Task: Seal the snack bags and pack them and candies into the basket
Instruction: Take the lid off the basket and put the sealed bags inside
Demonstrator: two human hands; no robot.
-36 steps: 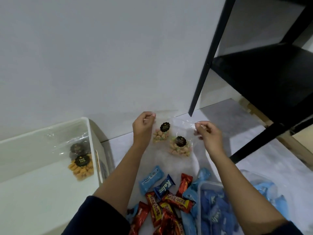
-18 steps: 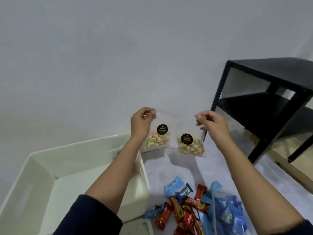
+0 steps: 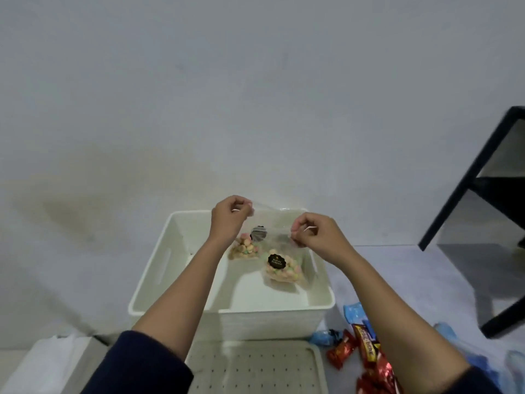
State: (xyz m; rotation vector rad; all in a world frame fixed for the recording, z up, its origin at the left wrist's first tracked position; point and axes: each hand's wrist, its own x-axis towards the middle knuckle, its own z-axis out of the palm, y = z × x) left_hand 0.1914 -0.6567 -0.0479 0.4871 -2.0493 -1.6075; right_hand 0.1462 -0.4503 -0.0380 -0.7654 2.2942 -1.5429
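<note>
A perforated lid [image 3: 255, 368] is seen just in front of the basket [image 3: 270, 307], candies [image 3: 366, 354] are scattered on the floor [image 3: 397, 265] to its right, and a black table [image 3: 480, 183] stands well apart. The basket's open top is crossed by both forearms. The left bag [image 3: 245, 248] is pinched at its top by the left hand [image 3: 231, 216] and the right bag [image 3: 284, 270] by the right hand [image 3: 315, 234], both hung top-up over the basket's far half, snacks settled low, labels turned toward the camera.

The red candy [image 3: 366, 344] has yellow letters that look like "beng-beng" (sideways and blurry). The black sticker [image 3: 275, 261] on one bag [image 3: 287, 275] has two lines of gold words, too small to read.
</note>
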